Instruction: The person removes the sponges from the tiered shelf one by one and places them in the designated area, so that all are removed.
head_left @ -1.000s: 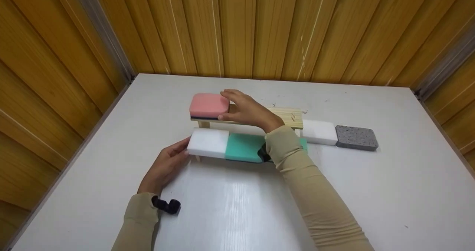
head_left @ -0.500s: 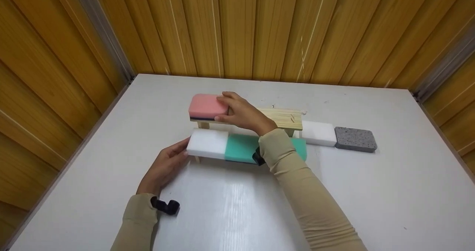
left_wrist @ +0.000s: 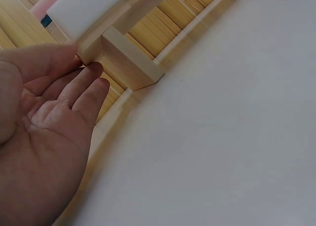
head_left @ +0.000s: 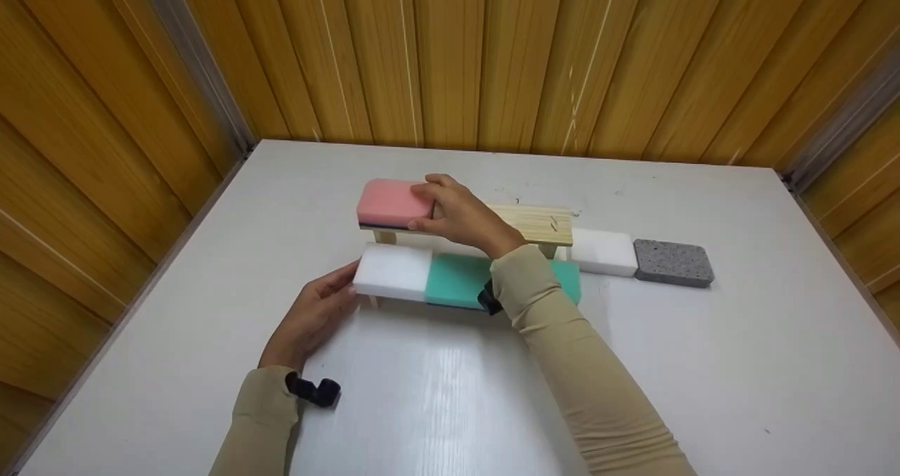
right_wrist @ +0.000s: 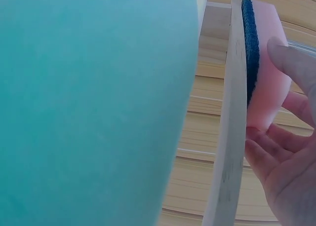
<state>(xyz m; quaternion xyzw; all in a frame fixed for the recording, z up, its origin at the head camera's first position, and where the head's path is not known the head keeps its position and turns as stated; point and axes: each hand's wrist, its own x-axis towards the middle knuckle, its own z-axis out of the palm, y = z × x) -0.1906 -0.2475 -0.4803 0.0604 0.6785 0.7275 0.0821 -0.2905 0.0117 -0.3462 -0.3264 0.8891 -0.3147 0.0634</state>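
In the head view my right hand (head_left: 467, 212) holds a pink sponge (head_left: 390, 200) by its right end. The sponge lies with its dark blue scouring side down on the upper board of a wooden two-level stand (head_left: 538, 223). The right wrist view shows the thumb (right_wrist: 286, 56) on the pink face and the fingers round its end. My left hand (head_left: 316, 314) grips the left end of the stand's lower board (left_wrist: 94, 43), thumb at its near corner. On that board lie a white sponge (head_left: 394, 268) and green sponges (head_left: 460, 279), partly behind my right sleeve.
Right of the stand, a second white sponge (head_left: 605, 252) and a grey speckled block (head_left: 673, 262) lie end to end on the white table (head_left: 703, 363). Yellow wood-look panels (head_left: 450, 54) enclose the back and sides.
My right hand has shifted slightly left and its fingers have closed further over the end of the pink sponge. My left hand stays at the stand's lower left end.
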